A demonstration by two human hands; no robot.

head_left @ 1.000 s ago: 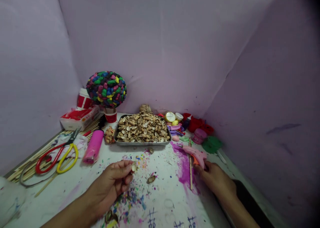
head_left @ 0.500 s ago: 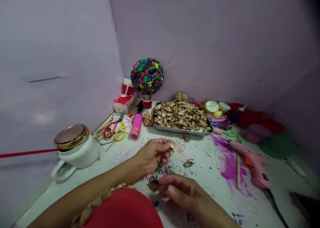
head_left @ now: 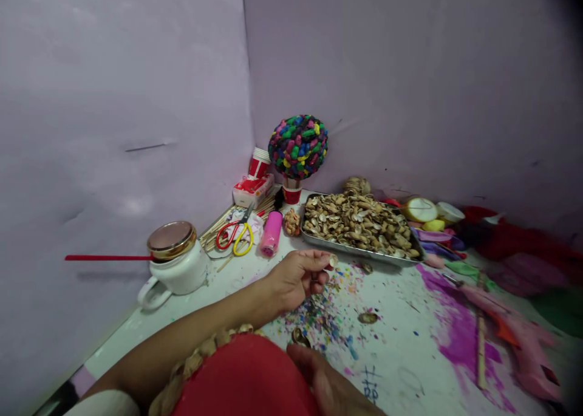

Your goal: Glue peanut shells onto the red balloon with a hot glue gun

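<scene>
My left hand (head_left: pixel 303 279) is over the table, closed in a pinch on a small piece of peanut shell (head_left: pixel 333 262). Low in the view is a smooth, round red balloon (head_left: pixel 246 376), with peanut shells (head_left: pixel 200 358) stuck along its left and upper edge. My right hand (head_left: pixel 325 379) rests against the balloon's right side, its fingers curved and partly hidden by it. Just beyond those fingers lies a dark, hollow shell (head_left: pixel 299 337). A metal tray (head_left: pixel 359 251) heaped with peanut shells (head_left: pixel 359 221) stands beyond my left hand.
A pink glue gun (head_left: pixel 514 337) and a stick (head_left: pixel 481 349) lie right. Scissors (head_left: pixel 237 234), a pink bottle (head_left: pixel 272 234), a white mug (head_left: pixel 182 276) and a colourful ball tree (head_left: pixel 298 147) stand left and behind. Loose shells (head_left: pixel 368 317) and paint flecks dot the table.
The view has turned left, so the scene sits further right. My right hand has come from near the dark shell to the balloon's side. My left hand keeps its pinch on the shell.
</scene>
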